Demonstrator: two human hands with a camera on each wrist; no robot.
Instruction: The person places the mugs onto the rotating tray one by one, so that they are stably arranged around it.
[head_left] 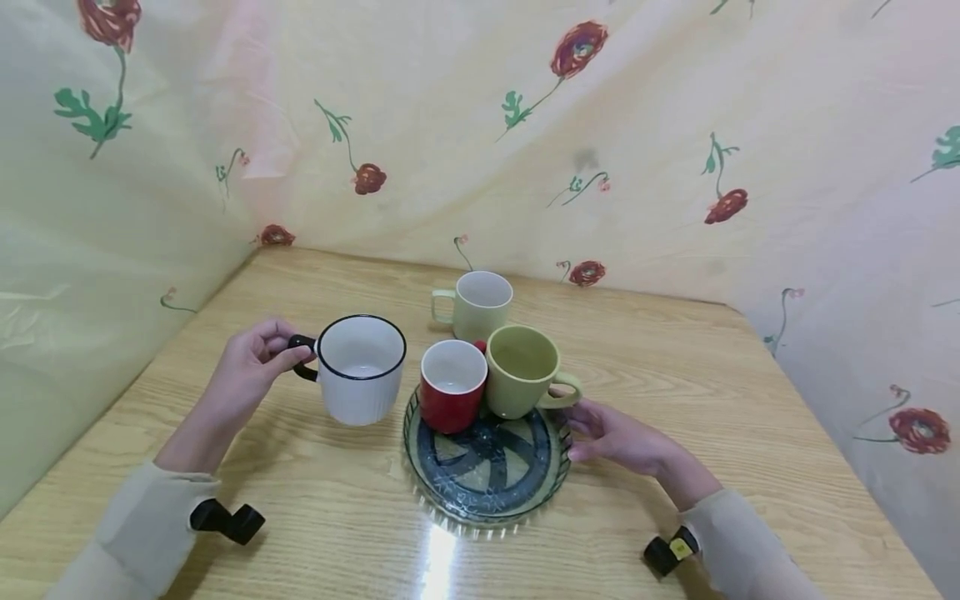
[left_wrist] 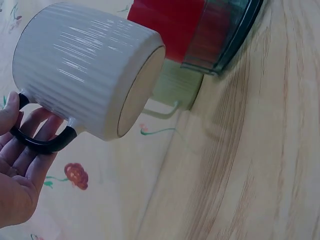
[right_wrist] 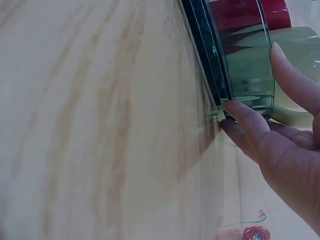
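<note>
My left hand grips the black handle of a white mug with a dark rim. In the left wrist view the mug's pale base shows, raised off the table and left of a round glass tray patterned in dark blue. On that tray stand a red mug with a white inside and a yellow-green mug, side by side toward the back. My right hand is at the tray's right edge, below the green mug's handle. Its fingertips touch the tray's side in the right wrist view, with the thumb near the rim.
Behind the tray a pale green mug stands on the wooden table, its handle turned left. A flowered cloth hangs along the table's back and sides.
</note>
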